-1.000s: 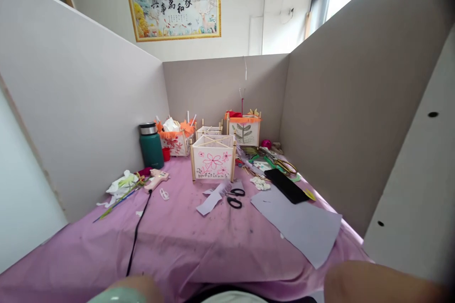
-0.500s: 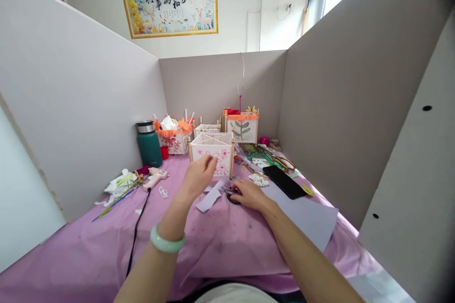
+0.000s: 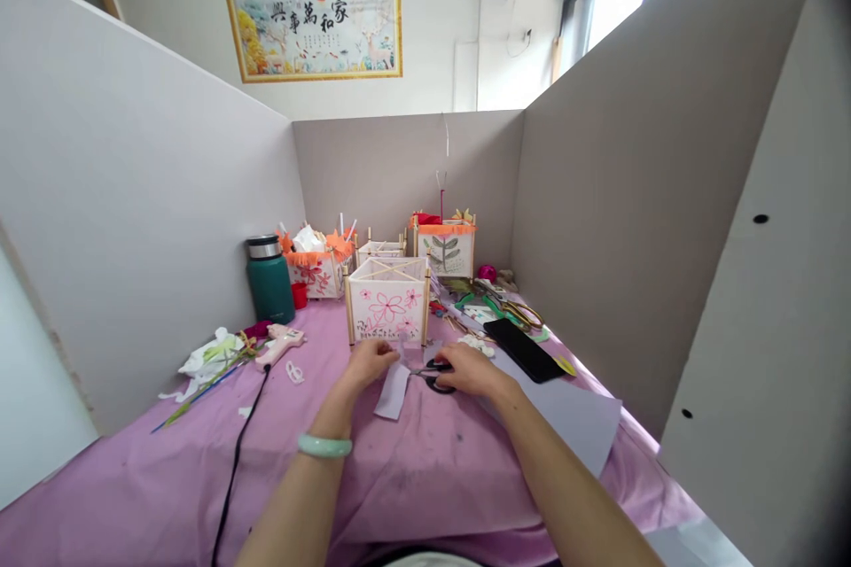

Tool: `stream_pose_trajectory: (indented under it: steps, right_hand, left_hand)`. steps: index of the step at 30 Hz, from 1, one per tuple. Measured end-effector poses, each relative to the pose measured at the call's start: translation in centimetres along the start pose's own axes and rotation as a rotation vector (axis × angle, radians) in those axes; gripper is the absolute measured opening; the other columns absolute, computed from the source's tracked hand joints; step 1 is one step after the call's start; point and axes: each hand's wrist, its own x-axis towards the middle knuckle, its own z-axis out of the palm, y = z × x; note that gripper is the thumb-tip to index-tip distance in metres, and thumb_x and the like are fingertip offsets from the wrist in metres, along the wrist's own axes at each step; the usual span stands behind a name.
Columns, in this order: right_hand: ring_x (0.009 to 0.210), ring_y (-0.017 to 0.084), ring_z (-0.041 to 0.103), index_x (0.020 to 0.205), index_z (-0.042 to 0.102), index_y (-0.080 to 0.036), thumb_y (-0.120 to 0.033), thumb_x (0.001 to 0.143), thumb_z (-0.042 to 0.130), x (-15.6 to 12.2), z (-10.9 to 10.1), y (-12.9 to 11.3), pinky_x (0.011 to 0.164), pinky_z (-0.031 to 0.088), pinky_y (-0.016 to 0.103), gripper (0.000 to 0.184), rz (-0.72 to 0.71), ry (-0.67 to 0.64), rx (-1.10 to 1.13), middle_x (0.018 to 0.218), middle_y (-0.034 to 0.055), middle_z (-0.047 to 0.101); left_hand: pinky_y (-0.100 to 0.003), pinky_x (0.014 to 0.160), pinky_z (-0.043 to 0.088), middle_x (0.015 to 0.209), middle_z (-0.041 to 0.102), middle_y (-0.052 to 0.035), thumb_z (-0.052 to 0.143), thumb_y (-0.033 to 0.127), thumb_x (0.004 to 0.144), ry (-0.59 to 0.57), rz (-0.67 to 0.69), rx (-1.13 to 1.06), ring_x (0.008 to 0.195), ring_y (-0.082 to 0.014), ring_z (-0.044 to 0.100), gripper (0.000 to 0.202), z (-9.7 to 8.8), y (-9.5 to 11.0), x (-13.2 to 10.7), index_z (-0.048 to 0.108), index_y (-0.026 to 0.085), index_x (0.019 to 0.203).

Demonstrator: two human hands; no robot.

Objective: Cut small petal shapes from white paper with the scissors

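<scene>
My left hand (image 3: 370, 363) is closed in a pinch on the upper end of a pale lilac paper strip (image 3: 394, 393), whose lower end hangs toward me. To its right, my right hand (image 3: 465, 368) grips black-handled scissors (image 3: 439, 376). Their blades point left and reach the strip's edge; one handle loop shows below my fingers. Just beyond both hands stands a square lantern-like box (image 3: 387, 301) with wooden corner sticks, white sides and pink drawn flowers. Crossed sticks span its open top.
A glue gun (image 3: 280, 345) with a black cord and a green bottle (image 3: 269, 280) stand left. Right are a black phone (image 3: 524, 350), a large lilac sheet (image 3: 565, 416) and tangled tools (image 3: 511, 310). Decorated boxes (image 3: 447, 250) stand behind. Grey partitions (image 3: 412, 164) enclose the table.
My left hand has come down from in front of the box to the strip, which is now turned more upright. The scissors now show more clearly, their blades at the strip.
</scene>
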Motion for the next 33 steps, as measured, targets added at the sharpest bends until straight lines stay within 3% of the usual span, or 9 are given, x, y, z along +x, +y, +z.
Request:
stream_pose_trajectory:
  steps: [5,9,12,15,22,27,33]
  right_hand:
    - [0.073,0.020,0.060,0.090,0.075,-0.021,-0.025,0.059,0.081,0.7,-1.9,0.5,0.063,0.040,0.028,0.032,0.042,-0.163,0.116,0.080,0.0032,0.070]
    - [0.064,0.014,0.056,0.081,0.070,-0.019,-0.032,0.069,0.075,0.3,-2.7,2.3,0.055,0.038,0.025,0.019,0.037,-0.274,0.557,0.072,0.0010,0.066]
    - [0.063,0.013,0.055,0.085,0.065,-0.019,-0.041,0.071,0.076,-0.6,-3.0,3.8,0.047,0.030,0.022,0.029,0.107,-0.272,0.904,0.074,0.0024,0.065]
    - [0.070,0.014,0.059,0.086,0.059,-0.020,-0.043,0.068,0.081,-1.2,-3.0,4.4,0.048,0.031,0.021,0.037,0.092,-0.310,1.099,0.078,0.0026,0.065]
    - [0.074,0.013,0.057,0.095,0.060,-0.019,-0.040,0.062,0.088,-1.1,-2.3,3.0,0.057,0.036,0.022,0.048,-0.044,-0.279,1.244,0.085,0.0021,0.064]
    - [0.074,0.013,0.057,0.114,0.056,-0.023,-0.042,0.064,0.087,-1.0,-1.8,2.1,0.055,0.035,0.021,0.062,-0.159,-0.171,1.410,0.089,0.0006,0.063]
    - [0.091,0.018,0.063,0.116,0.054,-0.027,-0.034,0.067,0.086,-0.7,-1.3,1.7,0.064,0.041,0.022,0.059,-0.214,-0.057,1.511,0.098,0.0030,0.064]
  left_hand:
    - [-0.025,0.065,0.048,0.075,0.065,-0.0016,0.081,0.031,0.068,-0.136,0.029,-0.612,0.067,-0.0147,0.061,0.026,-0.7,0.2,-0.5,0.063,0.015,0.078]
    - [-0.024,0.058,0.050,0.069,0.063,0.0003,0.081,0.024,0.070,-0.125,-0.062,-0.792,0.058,-0.0123,0.060,0.025,-1.1,0.3,-0.7,0.061,0.015,0.082]
    - [-0.025,0.054,0.051,0.065,0.061,0.0009,0.075,0.019,0.076,-0.099,-0.125,-0.859,0.051,-0.0118,0.058,0.018,-1.3,0.1,-0.5,0.061,0.015,0.086]
    - [-0.027,0.055,0.054,0.065,0.061,0.0009,0.074,0.014,0.078,-0.127,-0.177,-0.905,0.049,-0.0120,0.059,0.016,-1.3,0.0,-0.4,0.061,0.014,0.089]
    - [-0.028,0.054,0.055,0.062,0.064,-0.0036,0.073,0.009,0.079,-0.169,-0.298,-0.870,0.049,-0.0162,0.064,0.012,-1.1,-0.6,-0.2,0.062,0.011,0.083]
    - [-0.030,0.055,0.056,0.069,0.068,-0.0075,0.070,0.011,0.081,-0.201,-0.286,-0.866,0.056,-0.0196,0.068,0.012,-0.9,-0.8,-0.2,0.062,0.011,0.090]
    - [-0.026,0.057,0.056,0.073,0.071,-0.0093,0.073,0.002,0.071,-0.265,-0.255,-0.813,0.059,-0.0178,0.069,0.020,-0.9,-0.7,-0.7,0.067,0.010,0.088]
